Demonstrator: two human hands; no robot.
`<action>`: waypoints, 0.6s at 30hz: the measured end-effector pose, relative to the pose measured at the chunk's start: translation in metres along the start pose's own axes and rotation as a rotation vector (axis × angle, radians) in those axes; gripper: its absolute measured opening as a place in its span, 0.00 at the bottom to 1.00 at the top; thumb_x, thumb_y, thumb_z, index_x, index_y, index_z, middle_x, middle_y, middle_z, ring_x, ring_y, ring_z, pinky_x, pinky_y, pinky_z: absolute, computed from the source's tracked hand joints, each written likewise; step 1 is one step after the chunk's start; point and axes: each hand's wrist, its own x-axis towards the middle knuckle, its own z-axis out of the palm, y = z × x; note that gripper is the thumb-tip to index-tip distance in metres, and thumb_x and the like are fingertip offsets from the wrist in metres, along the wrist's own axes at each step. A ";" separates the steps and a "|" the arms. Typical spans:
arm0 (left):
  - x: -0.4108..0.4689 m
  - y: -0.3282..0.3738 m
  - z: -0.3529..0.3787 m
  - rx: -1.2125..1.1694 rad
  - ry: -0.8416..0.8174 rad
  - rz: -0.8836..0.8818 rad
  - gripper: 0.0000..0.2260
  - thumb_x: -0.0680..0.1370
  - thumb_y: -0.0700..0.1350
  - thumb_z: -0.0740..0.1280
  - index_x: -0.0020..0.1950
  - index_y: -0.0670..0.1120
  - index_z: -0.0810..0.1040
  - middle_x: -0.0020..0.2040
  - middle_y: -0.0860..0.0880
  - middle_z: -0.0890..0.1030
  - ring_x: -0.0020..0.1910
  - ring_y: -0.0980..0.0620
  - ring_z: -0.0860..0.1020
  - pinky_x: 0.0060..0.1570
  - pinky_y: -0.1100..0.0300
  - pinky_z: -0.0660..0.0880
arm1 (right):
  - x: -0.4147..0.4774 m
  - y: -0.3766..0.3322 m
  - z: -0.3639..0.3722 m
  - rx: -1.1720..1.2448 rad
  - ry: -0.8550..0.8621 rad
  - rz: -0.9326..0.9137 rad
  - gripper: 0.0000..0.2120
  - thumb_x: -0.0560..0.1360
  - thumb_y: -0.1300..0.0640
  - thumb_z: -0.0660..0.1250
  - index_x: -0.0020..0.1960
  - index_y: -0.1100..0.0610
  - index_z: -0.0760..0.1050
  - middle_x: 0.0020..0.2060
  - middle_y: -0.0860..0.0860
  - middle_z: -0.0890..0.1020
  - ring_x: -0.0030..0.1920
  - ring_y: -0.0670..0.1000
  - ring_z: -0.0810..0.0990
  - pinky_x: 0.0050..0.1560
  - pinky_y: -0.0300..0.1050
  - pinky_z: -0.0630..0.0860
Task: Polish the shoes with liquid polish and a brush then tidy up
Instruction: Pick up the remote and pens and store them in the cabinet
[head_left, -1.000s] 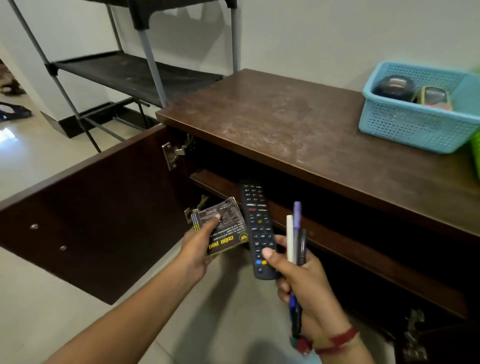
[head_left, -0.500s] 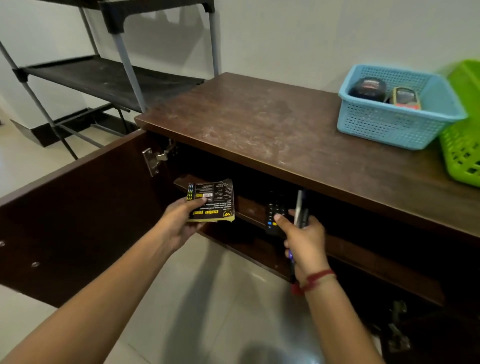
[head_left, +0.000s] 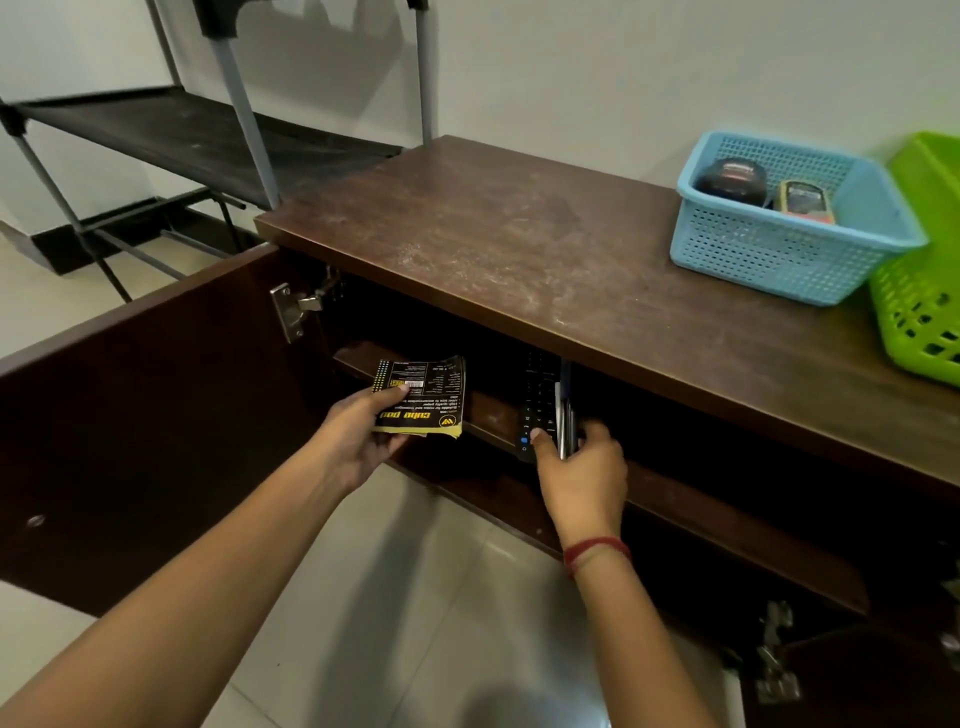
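Straight ahead from the head camera stands a low dark wooden cabinet with its left door (head_left: 156, 415) swung open. The left hand (head_left: 358, 441) grips a black-and-yellow notepad (head_left: 423, 395), thumb on top, just in front of the inner shelf (head_left: 493, 415). The right hand (head_left: 582, 467), a red thread (head_left: 597, 551) round its wrist, holds a black remote control (head_left: 537, 400) and several pens (head_left: 563, 410) together, their far ends reaching over the shelf into the dark; whether they rest on it cannot be told. On the scuffed top surface (head_left: 519, 249), far right, a blue basket (head_left: 779, 249) holds a round dark tin (head_left: 732, 176), beside a green basket (head_left: 924, 312). A metal rack (head_left: 208, 135) stands behind at left.
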 end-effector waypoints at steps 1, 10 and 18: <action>-0.001 0.000 -0.001 -0.003 0.002 0.004 0.08 0.77 0.41 0.67 0.56 0.43 0.77 0.47 0.45 0.83 0.45 0.51 0.82 0.39 0.61 0.78 | -0.007 -0.002 -0.003 0.008 0.027 -0.085 0.17 0.74 0.50 0.70 0.58 0.59 0.75 0.49 0.54 0.76 0.45 0.54 0.78 0.42 0.40 0.68; -0.016 -0.010 -0.002 0.032 -0.083 0.066 0.10 0.75 0.39 0.69 0.55 0.44 0.79 0.50 0.44 0.84 0.45 0.49 0.83 0.41 0.60 0.80 | -0.020 -0.051 0.027 0.180 -0.278 -0.031 0.20 0.63 0.43 0.77 0.47 0.55 0.78 0.39 0.51 0.82 0.37 0.50 0.80 0.37 0.41 0.75; -0.025 -0.006 -0.005 -0.073 -0.074 0.003 0.11 0.80 0.51 0.62 0.53 0.46 0.79 0.43 0.48 0.85 0.39 0.52 0.83 0.35 0.60 0.80 | -0.025 -0.057 0.035 0.634 -0.341 0.306 0.08 0.70 0.62 0.74 0.41 0.58 0.74 0.29 0.51 0.76 0.17 0.42 0.66 0.17 0.33 0.62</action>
